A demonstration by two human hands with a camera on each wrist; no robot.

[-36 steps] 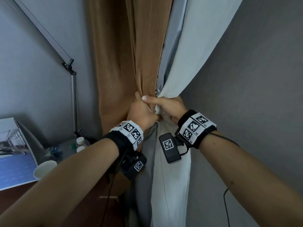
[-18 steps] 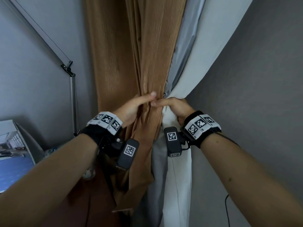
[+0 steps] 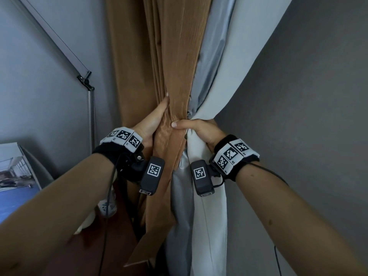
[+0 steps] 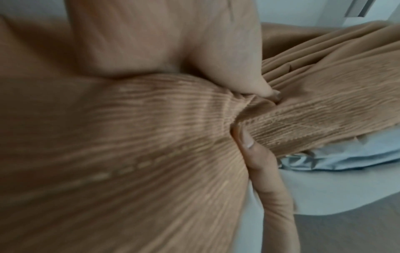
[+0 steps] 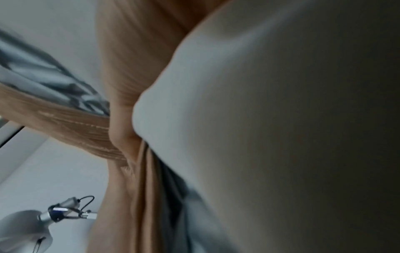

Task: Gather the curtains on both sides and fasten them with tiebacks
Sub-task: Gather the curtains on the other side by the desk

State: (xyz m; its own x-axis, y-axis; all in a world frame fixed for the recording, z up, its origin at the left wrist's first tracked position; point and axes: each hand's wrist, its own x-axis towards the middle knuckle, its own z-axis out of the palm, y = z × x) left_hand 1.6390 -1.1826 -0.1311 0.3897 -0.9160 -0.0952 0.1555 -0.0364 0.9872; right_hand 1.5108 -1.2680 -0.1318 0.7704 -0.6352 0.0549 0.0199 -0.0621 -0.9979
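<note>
left hand cupping brown curtain; right hand clutching the bundle | risk: loosen up, folds spill; no tieback visible

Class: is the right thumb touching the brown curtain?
Touching. The head view shows the right hand with its thumb tip pressed against the brown curtain.

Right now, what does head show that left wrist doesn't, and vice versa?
Head only: both wrists with marker bands, the metal pole on the wall, and the white lining hanging below the right hand.

Left wrist only: close up, the left hand's thumb tip dug into a crease of the ribbed cloth.

Both: the left hand grips the gathered brown curtain, and the right thumb presses on it.
</note>
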